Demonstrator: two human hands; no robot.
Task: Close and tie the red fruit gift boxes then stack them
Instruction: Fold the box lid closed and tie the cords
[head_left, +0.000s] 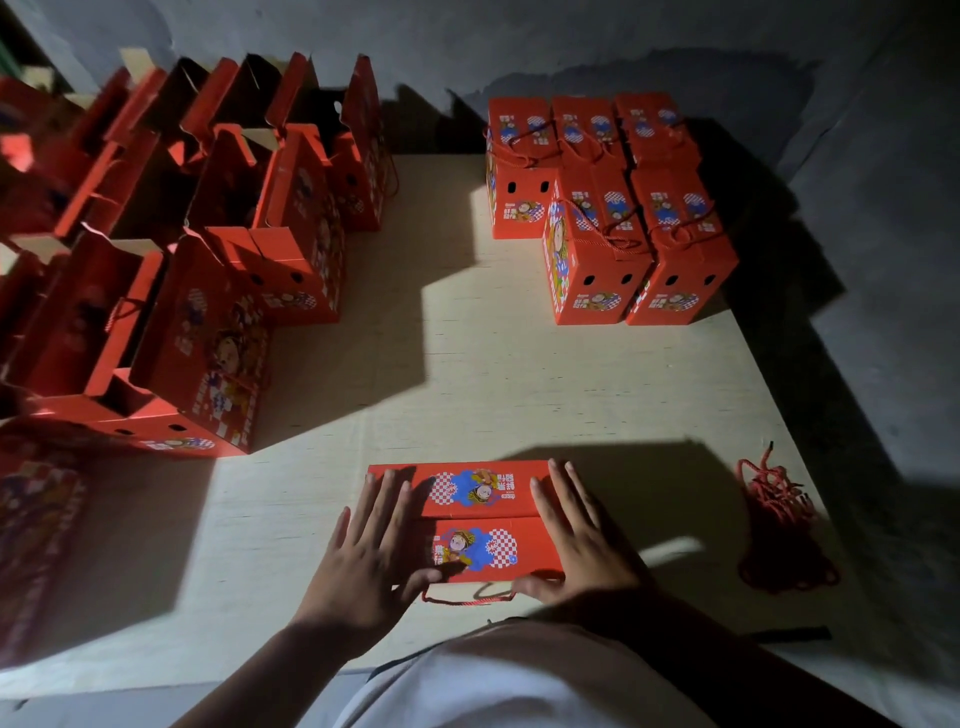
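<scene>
Both flat, fingers straight, left hand (371, 551) and right hand (579, 535) press the closed red gift box (480, 522) at the desk (467, 364) near edge, red cord (467, 597) trailing below.

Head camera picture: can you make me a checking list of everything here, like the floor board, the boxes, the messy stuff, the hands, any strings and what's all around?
Surface: pale board on the floor, lit in patches with heavy shadows.
Job's things: one red gift box in front of the person, top flaps folded shut, cord handle loose at its near edge; closed boxes grouped far right with cords on top; open boxes with raised flaps on the left.
Clutter: nothing seen.
Hands: left hand and right hand lie flat, fingers straight, pressing the box top.
Cables: no cables; a pile of red cords lies at the right.
Surroundings: grey wall behind; dim room.
</scene>
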